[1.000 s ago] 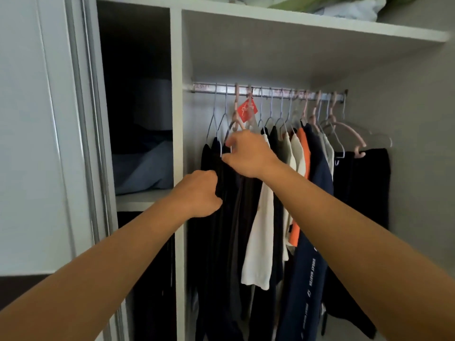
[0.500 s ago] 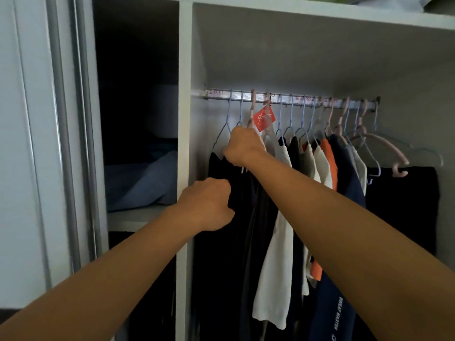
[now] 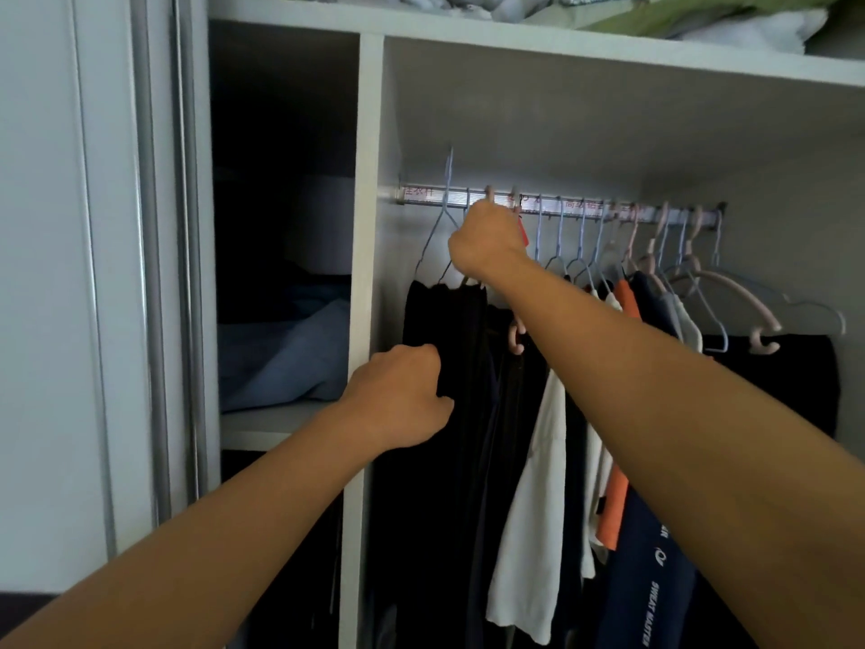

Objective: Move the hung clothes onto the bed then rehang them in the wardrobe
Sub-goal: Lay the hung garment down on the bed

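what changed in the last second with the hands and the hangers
The right hand climbed from the garment shoulders to the hanger necks, lifting the leftmost blue hanger so its hook clears the rail. The left hand still grips the black garment.

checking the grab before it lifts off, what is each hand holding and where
Left hand grips the black garment by its left edge, below the shoulder. Right hand is closed around hanger necks just under the rail; exactly which hangers cannot be told.
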`<action>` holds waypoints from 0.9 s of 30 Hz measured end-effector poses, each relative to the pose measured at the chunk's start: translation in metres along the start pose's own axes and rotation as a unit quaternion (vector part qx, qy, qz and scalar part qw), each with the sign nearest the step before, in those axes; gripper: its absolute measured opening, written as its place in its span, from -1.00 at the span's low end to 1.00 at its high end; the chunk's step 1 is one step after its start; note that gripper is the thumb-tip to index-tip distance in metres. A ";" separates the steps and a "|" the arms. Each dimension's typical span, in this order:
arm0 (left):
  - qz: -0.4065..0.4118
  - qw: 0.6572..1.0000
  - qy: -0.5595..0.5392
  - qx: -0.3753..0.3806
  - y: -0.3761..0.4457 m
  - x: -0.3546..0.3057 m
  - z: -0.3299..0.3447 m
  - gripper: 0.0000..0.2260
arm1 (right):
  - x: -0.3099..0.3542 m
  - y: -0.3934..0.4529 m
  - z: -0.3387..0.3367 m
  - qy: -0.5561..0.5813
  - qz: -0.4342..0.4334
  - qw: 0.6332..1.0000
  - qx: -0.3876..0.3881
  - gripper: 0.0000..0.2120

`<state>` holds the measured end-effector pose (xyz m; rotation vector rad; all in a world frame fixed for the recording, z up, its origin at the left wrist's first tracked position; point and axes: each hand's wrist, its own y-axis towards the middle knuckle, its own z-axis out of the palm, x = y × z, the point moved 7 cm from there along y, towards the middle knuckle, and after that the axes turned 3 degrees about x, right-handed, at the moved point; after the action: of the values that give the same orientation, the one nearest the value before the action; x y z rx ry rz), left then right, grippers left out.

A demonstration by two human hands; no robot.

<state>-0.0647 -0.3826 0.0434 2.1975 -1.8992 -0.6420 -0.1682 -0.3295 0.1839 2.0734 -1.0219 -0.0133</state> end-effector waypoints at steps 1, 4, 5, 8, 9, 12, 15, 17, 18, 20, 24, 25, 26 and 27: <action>-0.001 1.000 -0.012 -0.008 -0.001 0.000 -0.002 -0.69 | -0.001 -0.001 -0.006 -0.001 0.000 1.000 0.000 -0.80; -0.009 0.999 -0.046 -0.027 -0.004 0.001 -0.006 -0.82 | -0.010 -0.010 -0.012 0.001 -0.009 1.000 0.014 -0.90; -0.011 0.998 -0.054 -0.038 -0.006 0.002 -0.008 -0.88 | -0.015 -0.016 -0.012 0.008 -0.011 1.000 0.019 -0.91; -0.013 0.995 -0.082 -0.062 -0.010 0.004 -0.013 -0.87 | -0.034 -0.037 -0.012 0.043 -0.003 0.999 0.031 -0.82; -0.008 0.993 -0.102 -0.064 -0.011 0.005 -0.015 -0.81 | -0.041 -0.046 -0.015 0.046 0.000 0.999 0.028 -0.78; -0.009 0.982 -0.181 -0.056 -0.014 0.004 -0.018 -0.57 | -0.059 -0.079 -0.026 0.047 -0.005 0.998 0.036 -0.71; -0.007 0.973 -0.222 -0.066 -0.018 0.004 -0.018 -0.50 | -0.069 -0.113 -0.045 0.022 -0.025 0.999 0.041 -0.61; -0.004 0.975 -0.209 -0.075 -0.019 0.002 -0.017 -0.45 | -0.075 -0.133 -0.058 0.005 -0.037 0.998 0.041 -0.64; -0.001 0.975 -0.206 -0.079 -0.019 0.001 -0.015 -0.43 | -0.079 -0.143 -0.065 -0.014 -0.043 0.998 0.039 -0.68; 0.010 0.974 -0.211 -0.084 -0.017 -0.006 -0.011 -0.40 | -0.090 -0.166 -0.076 -0.095 -0.054 0.993 0.039 -0.70; 0.039 0.974 -0.211 -0.073 -0.016 -0.024 0.005 -0.33 | -0.114 -0.215 -0.101 -0.173 -0.060 0.983 0.024 -0.75; 0.047 0.974 -0.212 -0.067 -0.018 -0.031 0.011 -0.33 | -0.121 -0.227 -0.107 -0.165 -0.056 0.984 0.024 -0.76; 0.056 0.974 -0.213 -0.060 -0.020 -0.040 0.018 -0.34 | -0.126 -0.238 -0.113 -0.153 -0.055 0.986 0.026 -0.77; 0.061 0.973 -0.214 -0.052 -0.021 -0.049 0.024 -0.34 | -0.131 -0.250 -0.120 -0.144 -0.056 0.988 0.029 -0.79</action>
<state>-0.0604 -0.3277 0.0234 1.9751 -2.1138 -1.2439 -0.0514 -0.0764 0.0568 2.2230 -1.0844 -0.3534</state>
